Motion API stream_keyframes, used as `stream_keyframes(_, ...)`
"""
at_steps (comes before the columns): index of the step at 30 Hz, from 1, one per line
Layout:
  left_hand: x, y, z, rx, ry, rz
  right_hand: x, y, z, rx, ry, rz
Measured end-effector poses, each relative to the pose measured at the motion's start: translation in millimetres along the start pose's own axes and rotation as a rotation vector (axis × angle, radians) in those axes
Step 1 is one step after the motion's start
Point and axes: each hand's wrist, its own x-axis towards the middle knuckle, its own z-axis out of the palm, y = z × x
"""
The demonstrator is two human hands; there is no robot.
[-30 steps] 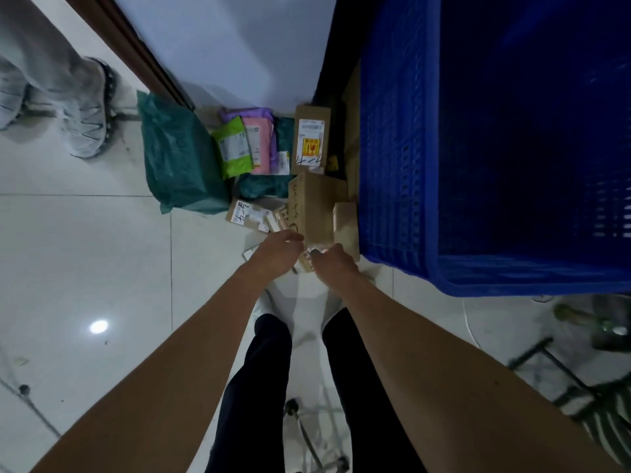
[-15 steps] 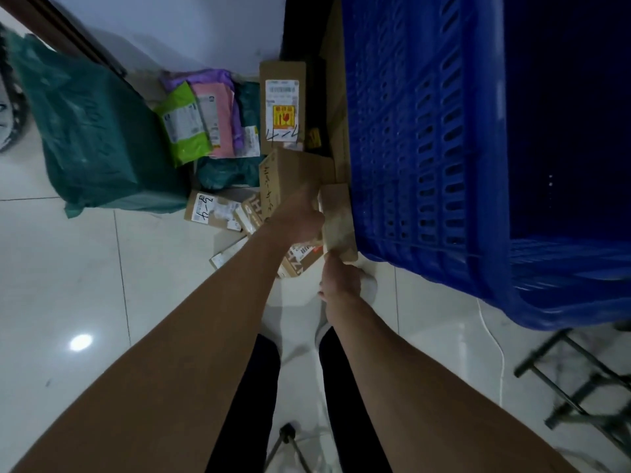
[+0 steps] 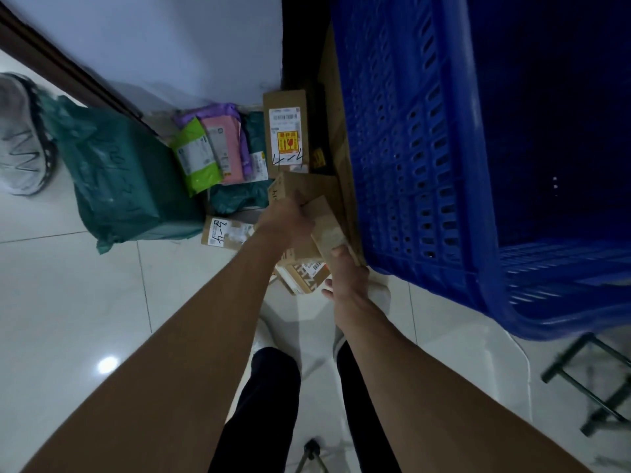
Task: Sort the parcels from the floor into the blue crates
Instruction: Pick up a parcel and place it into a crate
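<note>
Pinching near end of slim box [image 3: 328, 230] with right hand [image 3: 349, 279], thumb on top, fingers curled below. Far end masked by left hand [image 3: 285, 216]; fingers mostly hidden, grip not determinable. Underside unseen; lifted or resting, unclear. Positioned just beside crate [image 3: 409, 165] wall, over floor parcels [image 3: 222, 148]. Crate cut off at top and right. Long axis aligned near-right to far-left, far end pointing toward big box [image 3: 314, 187].
</note>
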Motion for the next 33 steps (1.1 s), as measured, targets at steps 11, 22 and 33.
stream_keyframes(11, -123.7, -14.8, -97.9, -0.163, 0.116, -0.129, -158.3, -28.7, -12.3, -0.276, -0.18, -0.2)
stream_keyframes(22, -307.7, 36.9, -200.3, -0.436, 0.236, -0.182, -346.5, -83.0, -73.2, -0.52, -0.317, -0.418)
stream_keyframes(33, -371.0, 123.5, -227.8, -0.427, 0.255, 0.027, -428.2, -143.9, -162.7, -0.263, -0.319, -0.457)
